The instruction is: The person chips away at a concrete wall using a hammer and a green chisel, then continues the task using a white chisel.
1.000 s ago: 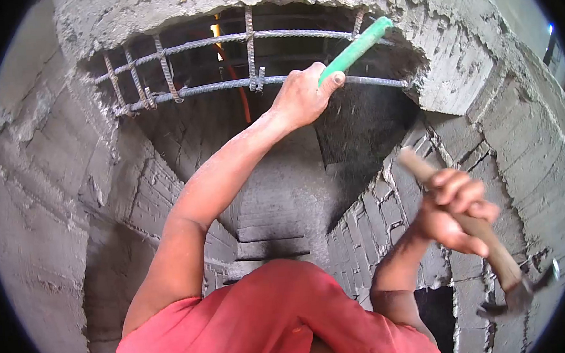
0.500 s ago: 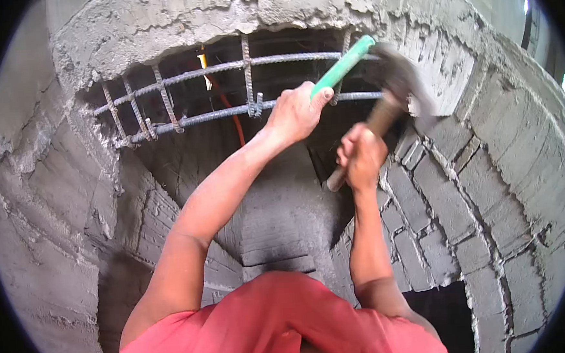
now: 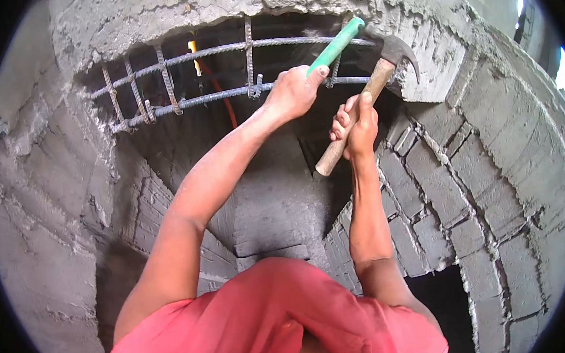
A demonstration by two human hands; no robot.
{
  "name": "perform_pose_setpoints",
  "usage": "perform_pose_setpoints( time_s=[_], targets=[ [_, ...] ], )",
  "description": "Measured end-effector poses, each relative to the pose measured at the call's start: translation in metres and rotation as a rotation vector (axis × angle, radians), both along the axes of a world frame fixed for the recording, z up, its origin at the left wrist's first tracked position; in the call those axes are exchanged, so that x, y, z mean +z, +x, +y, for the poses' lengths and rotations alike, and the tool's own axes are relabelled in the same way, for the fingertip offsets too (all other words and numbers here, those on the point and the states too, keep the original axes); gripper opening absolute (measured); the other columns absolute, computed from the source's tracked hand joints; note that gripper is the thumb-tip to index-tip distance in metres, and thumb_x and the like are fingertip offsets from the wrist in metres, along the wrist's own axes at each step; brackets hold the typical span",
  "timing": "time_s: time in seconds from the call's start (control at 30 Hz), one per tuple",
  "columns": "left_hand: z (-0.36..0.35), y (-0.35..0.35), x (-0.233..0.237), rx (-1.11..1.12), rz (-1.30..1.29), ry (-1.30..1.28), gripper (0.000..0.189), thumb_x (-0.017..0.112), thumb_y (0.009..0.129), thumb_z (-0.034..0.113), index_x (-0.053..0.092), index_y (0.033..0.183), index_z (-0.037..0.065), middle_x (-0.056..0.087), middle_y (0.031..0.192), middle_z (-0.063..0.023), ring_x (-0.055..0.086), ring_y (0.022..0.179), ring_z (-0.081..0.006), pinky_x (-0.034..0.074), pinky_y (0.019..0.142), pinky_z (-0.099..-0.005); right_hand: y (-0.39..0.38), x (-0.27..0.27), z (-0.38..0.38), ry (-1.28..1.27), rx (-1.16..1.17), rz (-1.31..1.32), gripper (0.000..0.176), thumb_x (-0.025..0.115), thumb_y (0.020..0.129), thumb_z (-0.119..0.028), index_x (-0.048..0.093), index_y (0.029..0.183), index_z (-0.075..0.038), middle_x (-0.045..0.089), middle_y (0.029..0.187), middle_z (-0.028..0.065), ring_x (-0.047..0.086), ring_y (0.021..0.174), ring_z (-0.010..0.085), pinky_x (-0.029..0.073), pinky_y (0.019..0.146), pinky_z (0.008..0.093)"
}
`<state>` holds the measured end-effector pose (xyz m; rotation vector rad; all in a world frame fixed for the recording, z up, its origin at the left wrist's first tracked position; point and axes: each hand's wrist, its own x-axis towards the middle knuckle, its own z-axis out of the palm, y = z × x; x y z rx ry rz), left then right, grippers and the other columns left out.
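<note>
My left hand [image 3: 293,93] is closed around a green chisel-like bar [image 3: 336,45], which slants up to the right in front of the rebar. Its upper end lies near the broken concrete edge; the other end is hidden by my fist. In my right hand [image 3: 357,123] is a claw hammer [image 3: 379,83], gripped on its wooden handle. The hammer's dark head sits just right of the bar's upper end, apart from it, with the claw curving to the right.
Steel rebar [image 3: 213,98] crosses an opening below a rough concrete edge [image 3: 176,21]. A yellow piece [image 3: 194,56] and a red cable [image 3: 226,105] show behind it. Grey brickwork [image 3: 451,192] curves along the right. A dark gap [image 3: 442,302] lies by my right elbow.
The hammer, blurred half a second ago, is now sharp and slightly lower left. The green bar's upper end has shifted up and left in view. Both hands keep their grips.
</note>
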<state>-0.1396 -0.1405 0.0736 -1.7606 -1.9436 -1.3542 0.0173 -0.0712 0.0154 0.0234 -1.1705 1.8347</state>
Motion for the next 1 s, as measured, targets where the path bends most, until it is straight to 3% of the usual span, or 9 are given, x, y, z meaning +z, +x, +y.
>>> perform_pose_setpoints(
  time_s=[0.13,0.2,0.33,0.4,0.47,0.5,0.73,0.87,1.0],
  targets=[
    [0.004,0.002,-0.001,0.046,0.019,-0.011,0.072,0.034,0.101,0.062,0.058,0.081,-0.002,0.060,0.076,-0.0278,0.059,0.081,-0.0498,0.044,0.070,-0.0534,0.035,0.007,-0.014,0.070,-0.300,0.156,0.044,0.047,0.101,-0.053,0.049,0.090,-0.010,0.047,0.064,0.0010,0.047,0.045,0.0122,0.043,0.040,0.0283],
    [0.004,0.004,-0.005,0.046,-0.011,0.019,0.072,0.034,0.100,0.064,0.058,0.083,-0.002,0.060,0.077,-0.0279,0.059,0.082,-0.0506,0.044,0.071,-0.0543,0.060,0.023,-0.008,0.194,-0.134,0.551,0.047,0.049,0.098,-0.059,0.052,0.097,-0.012,0.050,0.067,0.0023,0.051,0.048,0.0152,0.048,0.044,0.0304],
    [0.003,-0.007,-0.009,0.053,0.022,0.003,0.069,0.037,0.100,0.063,0.059,0.086,-0.002,0.061,0.079,-0.0284,0.059,0.083,-0.0508,0.045,0.071,-0.0538,0.094,0.076,-0.027,0.544,-0.651,0.928,0.059,0.045,0.090,-0.075,0.051,0.089,-0.016,0.046,0.068,0.0001,0.052,0.055,0.0150,0.051,0.056,0.0336],
    [0.004,-0.008,-0.009,0.050,0.023,-0.003,0.067,0.038,0.100,0.061,0.059,0.086,-0.001,0.061,0.080,-0.0282,0.059,0.084,-0.0512,0.046,0.070,-0.0544,0.057,0.053,-0.009,0.506,-0.302,1.060,0.052,0.049,0.094,-0.066,0.050,0.090,-0.014,0.047,0.069,0.0017,0.053,0.059,0.0164,0.052,0.058,0.0335],
    [0.007,-0.006,-0.007,0.041,0.051,0.026,0.066,0.037,0.101,0.059,0.059,0.085,-0.001,0.062,0.082,-0.0284,0.059,0.085,-0.0518,0.046,0.070,-0.0556,-0.005,0.008,0.001,0.522,-0.716,0.397,0.036,0.051,0.101,-0.042,0.048,0.085,-0.010,0.050,0.065,0.0035,0.050,0.048,0.0158,0.046,0.046,0.0314],
    [0.005,-0.002,-0.004,0.058,0.064,0.010,0.065,0.037,0.102,0.057,0.060,0.085,-0.002,0.062,0.082,-0.0285,0.059,0.087,-0.0519,0.046,0.071,-0.0562,-0.004,0.002,0.002,0.168,-0.237,-0.202,0.036,0.048,0.102,-0.041,0.047,0.086,-0.009,0.050,0.063,0.0028,0.047,0.044,0.0140,0.043,0.041,0.0297],
    [-0.003,0.029,0.008,0.183,-0.053,-0.129,0.054,0.042,0.102,0.049,0.060,0.097,-0.002,0.065,0.091,-0.0310,0.061,0.096,-0.0498,0.047,0.081,-0.0574,0.069,0.030,-0.022,0.239,-0.255,0.411,0.045,0.045,0.101,-0.056,0.046,0.091,-0.013,0.044,0.066,0.0007,0.048,0.049,0.0137,0.049,0.050,0.0324],
    [-0.020,0.043,0.008,0.172,0.050,-0.116,0.049,0.047,0.100,0.047,0.057,0.097,-0.001,0.065,0.081,-0.0297,0.064,0.084,-0.0502,0.050,0.074,-0.0573,0.098,0.050,-0.028,0.386,-0.507,0.746,0.040,0.040,0.103,-0.055,0.043,0.093,-0.016,0.043,0.068,0.0012,0.049,0.054,0.0148,0.051,0.058,0.0361],
    [-0.026,0.053,-0.039,0.036,0.176,-0.045,0.054,0.050,0.097,0.057,0.052,0.090,0.003,0.062,0.068,-0.0251,0.063,0.071,-0.0492,0.049,0.061,-0.0568,0.118,0.022,-0.044,0.392,-0.442,0.555,0.039,0.040,0.103,-0.053,0.044,0.093,-0.016,0.040,0.066,0.0001,0.046,0.053,0.0130,0.051,0.056,0.0359]
  ],
)
